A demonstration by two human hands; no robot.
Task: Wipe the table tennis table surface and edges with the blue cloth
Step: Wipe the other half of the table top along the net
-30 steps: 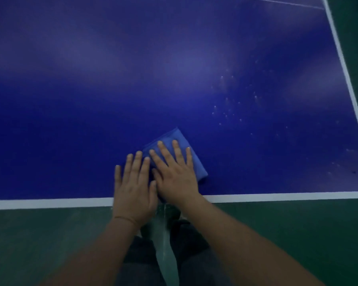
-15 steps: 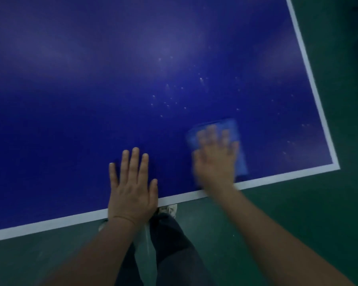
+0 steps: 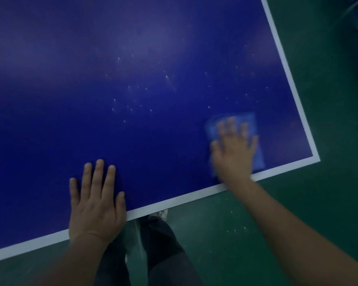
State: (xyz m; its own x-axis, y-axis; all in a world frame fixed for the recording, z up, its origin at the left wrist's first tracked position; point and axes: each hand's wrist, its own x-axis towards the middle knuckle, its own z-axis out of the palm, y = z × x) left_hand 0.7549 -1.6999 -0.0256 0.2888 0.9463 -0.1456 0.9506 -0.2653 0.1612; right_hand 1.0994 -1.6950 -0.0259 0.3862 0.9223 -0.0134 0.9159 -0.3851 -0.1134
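Right hand pressing flat on cloth near table corner; overshoot could drop it; left hand flat.

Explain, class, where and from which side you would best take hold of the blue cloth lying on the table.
The blue cloth lies flat under the right hand, near the table's corner. Probably best to pinch its far edge, which shows bare beyond the fingers, coming from above. It is blurred, so any folds cannot be told.
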